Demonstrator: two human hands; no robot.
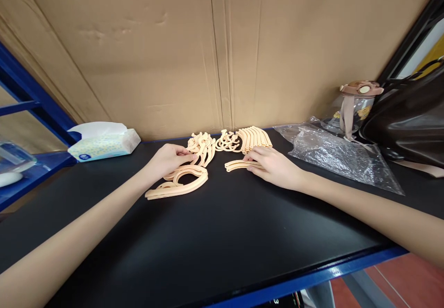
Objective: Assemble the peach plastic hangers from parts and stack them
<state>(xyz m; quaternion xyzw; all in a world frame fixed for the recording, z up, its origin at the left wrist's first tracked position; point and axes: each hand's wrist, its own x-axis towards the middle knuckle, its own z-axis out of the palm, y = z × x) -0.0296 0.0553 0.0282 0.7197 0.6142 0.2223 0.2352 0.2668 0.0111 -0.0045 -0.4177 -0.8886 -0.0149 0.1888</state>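
My left hand (pixel 172 158) is at the left edge of a jumbled pile of beige, hook-ended curved pieces (pixel 206 150), thumb and fingers closed around the end of a piece there. Just below that hand lie several longer curved beige strips (pixel 187 187), some overlapping. My right hand (pixel 270 164) grips a pair of slim beige curved strips (pixel 237 164), stacked together and low over the table; their right ends are hidden by its fingers. Behind it, a neat row of similar curved strips (pixel 255 137) lies side by side. Between the pile and this row sit several small beige hooks (pixel 228 140).
The black tabletop (pixel 215 243) has a blue front edge and a cardboard wall (pixel 156 58) behind it. A tissue pack (pixel 104 144) stands at the left. On the right are crumpled clear plastic (pixel 333 150), a strapped bottle (pixel 359 104) and a dark bag (pixel 409 113).
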